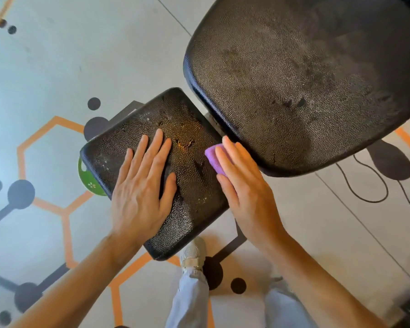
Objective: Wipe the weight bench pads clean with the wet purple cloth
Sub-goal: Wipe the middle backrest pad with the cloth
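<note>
Fingers [225,152] of the right hand [244,188] lie straight, pressing the purple cloth [213,158] at the seat pad [194,185] edge, where it could slip off, while the left hand [140,188] rests flat, holding nothing.

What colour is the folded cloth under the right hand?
Purple, clearest in the head view: the folded cloth pressed under the right hand.
</note>
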`<action>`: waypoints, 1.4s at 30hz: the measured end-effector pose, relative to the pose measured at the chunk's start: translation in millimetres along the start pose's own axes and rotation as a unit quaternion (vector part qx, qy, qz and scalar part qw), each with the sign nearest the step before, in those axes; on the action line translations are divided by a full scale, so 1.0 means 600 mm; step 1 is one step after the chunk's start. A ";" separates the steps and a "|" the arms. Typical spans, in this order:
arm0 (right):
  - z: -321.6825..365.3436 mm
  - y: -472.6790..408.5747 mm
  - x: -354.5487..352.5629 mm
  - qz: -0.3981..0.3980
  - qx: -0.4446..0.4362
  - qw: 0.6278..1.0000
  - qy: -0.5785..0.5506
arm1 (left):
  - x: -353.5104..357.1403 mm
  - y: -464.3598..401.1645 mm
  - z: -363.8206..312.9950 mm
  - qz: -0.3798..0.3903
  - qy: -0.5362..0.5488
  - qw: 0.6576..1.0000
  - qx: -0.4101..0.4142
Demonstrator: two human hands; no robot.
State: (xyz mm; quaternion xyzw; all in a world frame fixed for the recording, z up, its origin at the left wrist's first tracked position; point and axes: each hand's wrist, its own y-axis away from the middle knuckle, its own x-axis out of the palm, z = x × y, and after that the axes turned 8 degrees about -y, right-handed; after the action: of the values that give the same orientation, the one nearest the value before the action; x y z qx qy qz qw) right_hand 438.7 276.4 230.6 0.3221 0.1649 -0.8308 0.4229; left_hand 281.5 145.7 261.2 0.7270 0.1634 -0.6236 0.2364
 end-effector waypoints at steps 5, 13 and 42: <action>0.001 -0.010 0.006 0.004 0.001 1.000 0.000 | 0.000 -0.001 0.000 -0.001 0.000 1.000 -0.001; 0.002 0.013 -0.009 0.047 -0.039 0.997 0.040 | 0.002 0.000 0.000 -0.005 -0.003 1.000 -0.001; -0.008 -0.108 0.008 0.079 -0.088 0.993 0.001 | -0.008 -0.047 0.098 -0.030 0.023 0.998 0.052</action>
State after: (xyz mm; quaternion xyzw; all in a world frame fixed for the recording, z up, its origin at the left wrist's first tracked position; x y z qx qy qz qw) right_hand 386.3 314.3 224.2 0.2964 0.2113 -0.7769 0.5137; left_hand 216.8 137.3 255.5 0.7473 0.1577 -0.6213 0.1751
